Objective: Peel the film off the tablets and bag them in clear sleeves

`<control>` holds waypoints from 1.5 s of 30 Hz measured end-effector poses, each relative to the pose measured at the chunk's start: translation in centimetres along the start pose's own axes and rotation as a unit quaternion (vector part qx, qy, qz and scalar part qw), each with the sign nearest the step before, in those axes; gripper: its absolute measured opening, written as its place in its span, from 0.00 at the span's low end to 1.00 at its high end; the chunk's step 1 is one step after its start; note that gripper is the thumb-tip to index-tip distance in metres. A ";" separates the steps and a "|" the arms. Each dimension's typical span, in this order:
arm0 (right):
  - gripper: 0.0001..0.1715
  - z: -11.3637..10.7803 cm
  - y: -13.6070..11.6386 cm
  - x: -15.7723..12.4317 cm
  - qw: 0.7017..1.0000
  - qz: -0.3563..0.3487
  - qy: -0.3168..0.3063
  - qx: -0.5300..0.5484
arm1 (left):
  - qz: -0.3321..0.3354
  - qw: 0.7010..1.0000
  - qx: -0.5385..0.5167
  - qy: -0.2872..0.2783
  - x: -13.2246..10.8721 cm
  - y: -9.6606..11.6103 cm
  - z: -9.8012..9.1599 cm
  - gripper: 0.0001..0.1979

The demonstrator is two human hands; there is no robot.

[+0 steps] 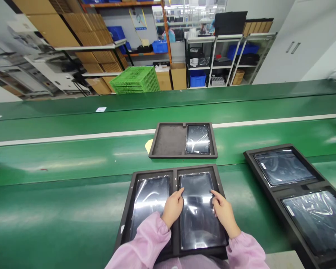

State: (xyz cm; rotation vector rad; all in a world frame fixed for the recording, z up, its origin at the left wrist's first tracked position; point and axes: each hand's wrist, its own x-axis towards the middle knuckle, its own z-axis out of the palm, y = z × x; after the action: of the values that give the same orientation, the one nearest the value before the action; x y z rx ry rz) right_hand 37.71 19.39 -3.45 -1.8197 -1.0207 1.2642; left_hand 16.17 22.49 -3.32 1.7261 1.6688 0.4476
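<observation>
Both hands [172, 208] [225, 213] at bagged tablet [197, 224] edges

Factory line: green conveyor belt [58, 164], foam trays [168, 140], shelving [212, 68]

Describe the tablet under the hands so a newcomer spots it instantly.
On the green conveyor belt, find the black two-slot tray nearest the person. Take the plastic-wrapped black tablet in its right slot: unlike the wrapped tablet in the left slot, it has the left hand and right hand touching it.

a dark tablet [198, 224] in glossy clear film lies flat; right compartment of a black foam tray [174, 194]
</observation>
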 end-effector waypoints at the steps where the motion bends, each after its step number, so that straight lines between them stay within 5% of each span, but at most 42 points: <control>1: 0.32 0.0 0.1 0.1 1.000 0.001 -0.001 -0.002 | 0.000 1.000 0.004 0.001 0.0 -0.1 0.1 0.23; 22: 0.26 -0.1 -0.4 0.0 0.985 -0.030 0.000 -0.170 | -0.013 0.992 0.117 -0.034 -0.3 0.9 -0.1 0.23; 29: 0.24 0.3 -2.4 -1.0 0.901 -0.088 -0.002 -0.425 | -0.023 0.957 0.268 -0.104 -1.0 3.0 -0.9 0.25; 37: 0.25 -0.3 -3.5 -2.8 0.809 -0.127 -0.043 -0.572 | 0.112 0.928 0.293 -0.202 -7.6 4.6 1.7 0.31; 45: 0.28 -0.3 -3.4 0.2 0.879 -0.008 0.016 -0.476 | 0.195 0.932 0.218 -0.216 -7.1 2.8 0.2 0.38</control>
State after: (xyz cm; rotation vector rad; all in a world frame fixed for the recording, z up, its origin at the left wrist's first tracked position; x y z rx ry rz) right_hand 37.34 21.03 -0.50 -2.4960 -1.8383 0.7232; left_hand 17.49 15.67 -0.08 2.2942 1.1598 -0.1496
